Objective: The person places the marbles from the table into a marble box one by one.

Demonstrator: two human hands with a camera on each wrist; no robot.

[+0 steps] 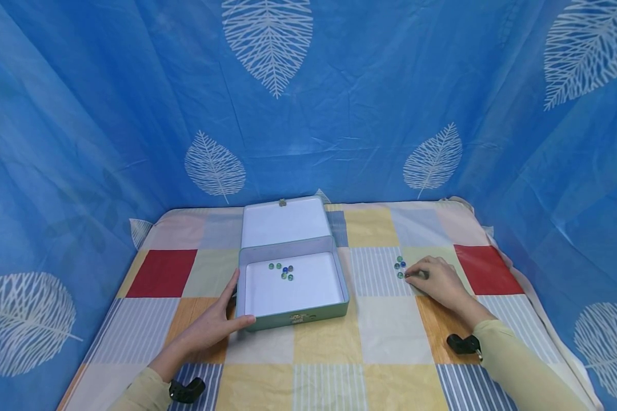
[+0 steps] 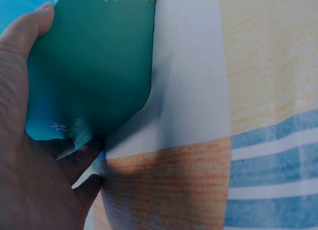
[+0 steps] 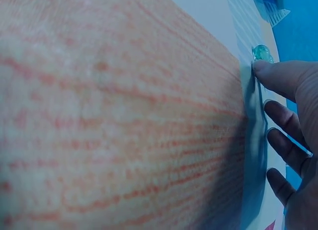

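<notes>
A green hinged tin box (image 1: 303,317) with a white inside stands at the middle, its lid (image 1: 286,224) raised at the back. Several green and blue glass marbles (image 1: 284,272) lie on its floor. My left hand (image 1: 212,321) rests spread against the near left corner, thumb on the front wall and fingers along the left side. On the cloth to the right sits a small cluster of marbles (image 1: 400,260). At its near edge my right hand (image 1: 437,279) pinches a marble between thumb and index finger, mostly hidden by the fingertips. A green marble (image 3: 262,52) shows beside the thumb tip.
A patchwork cloth (image 1: 329,377) in coloured squares covers the table. Blue curtains (image 1: 339,114) with white leaf prints enclose the back and both sides. A black device (image 1: 187,390) is worn at the left wrist, and another device (image 1: 464,344) at the right.
</notes>
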